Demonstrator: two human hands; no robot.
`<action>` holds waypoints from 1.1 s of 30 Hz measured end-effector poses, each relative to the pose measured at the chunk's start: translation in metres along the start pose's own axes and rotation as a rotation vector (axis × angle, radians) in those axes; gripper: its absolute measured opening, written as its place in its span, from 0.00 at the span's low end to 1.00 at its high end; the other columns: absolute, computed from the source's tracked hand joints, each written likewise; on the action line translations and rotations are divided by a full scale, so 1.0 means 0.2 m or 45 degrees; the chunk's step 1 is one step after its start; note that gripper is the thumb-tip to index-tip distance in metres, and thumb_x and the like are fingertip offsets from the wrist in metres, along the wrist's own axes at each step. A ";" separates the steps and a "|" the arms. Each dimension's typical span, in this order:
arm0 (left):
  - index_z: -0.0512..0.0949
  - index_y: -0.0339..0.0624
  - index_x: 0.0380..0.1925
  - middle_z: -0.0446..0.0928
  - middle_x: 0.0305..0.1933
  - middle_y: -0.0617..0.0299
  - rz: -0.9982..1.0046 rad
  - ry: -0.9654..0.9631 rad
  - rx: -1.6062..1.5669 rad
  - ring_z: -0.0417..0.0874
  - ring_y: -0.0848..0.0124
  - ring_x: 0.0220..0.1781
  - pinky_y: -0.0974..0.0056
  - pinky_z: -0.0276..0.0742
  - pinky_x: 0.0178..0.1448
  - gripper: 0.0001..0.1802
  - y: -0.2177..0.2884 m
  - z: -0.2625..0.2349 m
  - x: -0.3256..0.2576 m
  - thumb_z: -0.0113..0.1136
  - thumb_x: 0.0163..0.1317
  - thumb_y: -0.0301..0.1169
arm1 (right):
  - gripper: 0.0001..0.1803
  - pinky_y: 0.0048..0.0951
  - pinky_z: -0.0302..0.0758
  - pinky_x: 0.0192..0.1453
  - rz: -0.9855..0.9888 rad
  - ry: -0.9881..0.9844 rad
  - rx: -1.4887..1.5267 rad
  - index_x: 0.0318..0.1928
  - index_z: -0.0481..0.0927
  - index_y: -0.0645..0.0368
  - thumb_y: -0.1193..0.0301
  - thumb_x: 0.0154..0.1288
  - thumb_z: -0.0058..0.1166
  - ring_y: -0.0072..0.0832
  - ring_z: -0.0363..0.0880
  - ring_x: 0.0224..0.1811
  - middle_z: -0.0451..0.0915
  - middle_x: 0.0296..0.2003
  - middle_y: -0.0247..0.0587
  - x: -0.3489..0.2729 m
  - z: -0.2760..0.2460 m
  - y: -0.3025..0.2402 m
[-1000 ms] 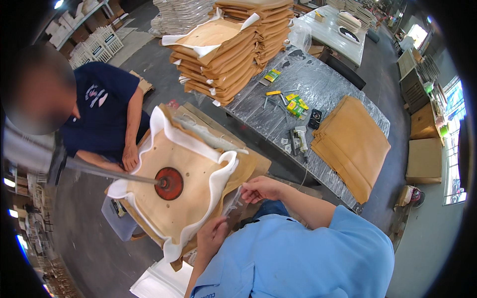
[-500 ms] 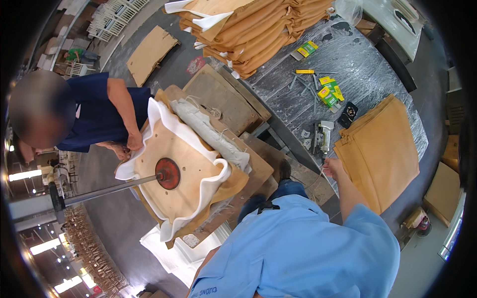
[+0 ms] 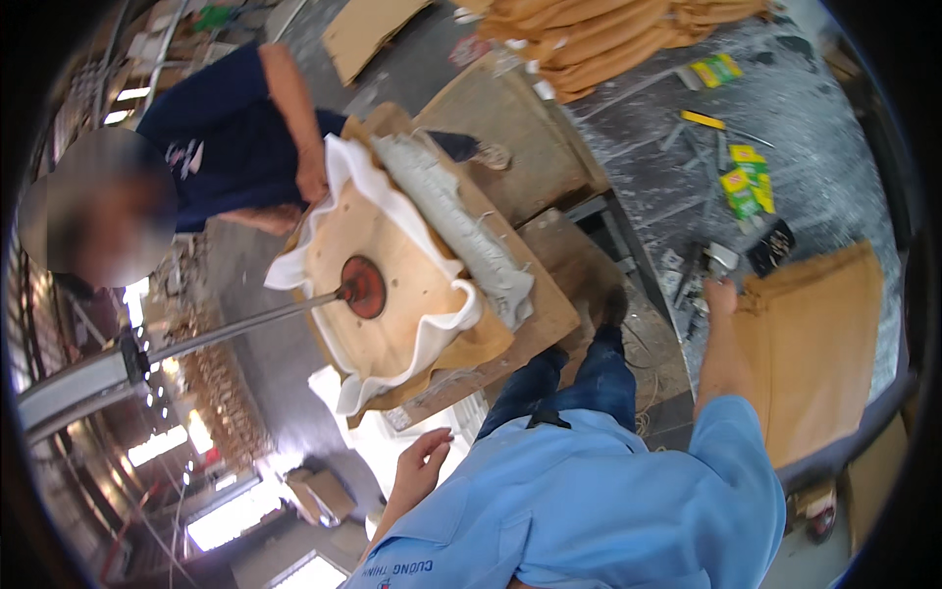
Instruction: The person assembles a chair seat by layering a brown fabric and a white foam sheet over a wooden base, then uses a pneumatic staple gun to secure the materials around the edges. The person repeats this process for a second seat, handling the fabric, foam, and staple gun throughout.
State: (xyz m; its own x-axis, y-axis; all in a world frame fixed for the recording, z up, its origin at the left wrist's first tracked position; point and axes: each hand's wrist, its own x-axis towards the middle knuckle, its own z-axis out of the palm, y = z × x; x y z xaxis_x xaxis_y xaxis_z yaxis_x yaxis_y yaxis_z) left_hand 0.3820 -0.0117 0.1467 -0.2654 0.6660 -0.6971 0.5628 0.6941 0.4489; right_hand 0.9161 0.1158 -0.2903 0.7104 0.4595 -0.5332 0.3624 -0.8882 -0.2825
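My right hand [image 3: 721, 295] is closed around the handle end of a silver staple gun [image 3: 721, 257] on the table at the right. A folded tan cover [image 3: 810, 344] lies beside that hand. My left hand [image 3: 422, 461] hangs in front of my body with loosely bent fingers and holds nothing. Ahead of it sits a wooden seat panel [image 3: 412, 314] edged with white padding [image 3: 453, 316] and tan covering. A red round press foot [image 3: 364, 287] on a metal rod [image 3: 245, 324] bears on the panel. A co-worker's hand [image 3: 312, 175] touches the padding's far edge.
Stapler boxes in yellow and green [image 3: 749, 182], loose staple strips [image 3: 708, 157] and a black tray [image 3: 771, 247] lie on the film-covered table [image 3: 648, 128]. A stack of tan covers [image 3: 608, 34] stands at the back. A grey wrapped roll [image 3: 451, 221] lies beside the panel.
My right hand has reached forward and taken hold of the staple gun. My left hand has come into view. The whole view has shifted, and the co-worker stays at the panel.
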 end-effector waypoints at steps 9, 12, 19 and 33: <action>0.84 0.47 0.61 0.72 0.75 0.47 0.357 0.319 0.691 0.73 0.46 0.75 0.47 0.71 0.75 0.22 0.00 -0.03 0.08 0.71 0.67 0.35 | 0.41 0.47 0.75 0.70 0.052 0.100 0.061 0.61 0.78 0.72 0.55 0.52 0.68 0.58 0.81 0.64 0.82 0.59 0.67 0.07 0.04 -0.07; 0.82 0.50 0.64 0.66 0.79 0.46 0.499 0.338 0.796 0.66 0.42 0.80 0.42 0.63 0.80 0.26 -0.07 -0.07 0.16 0.73 0.65 0.37 | 0.41 0.47 0.74 0.70 -0.021 0.129 0.305 0.61 0.76 0.74 0.59 0.51 0.69 0.61 0.80 0.63 0.82 0.58 0.68 -0.06 0.05 -0.10; 0.80 0.50 0.64 0.61 0.80 0.46 0.953 0.333 0.865 0.59 0.40 0.82 0.34 0.55 0.80 0.29 -0.14 -0.13 0.52 0.73 0.64 0.43 | 0.39 0.45 0.74 0.68 -0.320 0.452 0.596 0.64 0.75 0.69 0.63 0.54 0.72 0.52 0.82 0.59 0.83 0.57 0.59 -0.61 0.03 -0.13; 0.87 0.39 0.34 0.74 0.65 0.44 1.604 0.319 0.767 0.71 0.45 0.70 0.36 0.62 0.75 0.16 0.14 -0.10 1.03 0.67 0.67 0.42 | 0.22 0.32 0.80 0.59 -0.559 -0.264 1.138 0.59 0.85 0.66 0.73 0.66 0.72 0.26 0.85 0.52 0.88 0.51 0.39 -2.23 0.07 -0.07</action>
State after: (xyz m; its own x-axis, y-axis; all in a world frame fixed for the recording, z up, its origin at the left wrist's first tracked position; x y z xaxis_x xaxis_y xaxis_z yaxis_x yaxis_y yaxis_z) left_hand 0.3270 0.1504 0.0261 0.5628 0.8165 0.1290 0.7488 -0.5697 0.3387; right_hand 0.5855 -0.0770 -0.0590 0.4737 0.8111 -0.3430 -0.0779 -0.3493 -0.9338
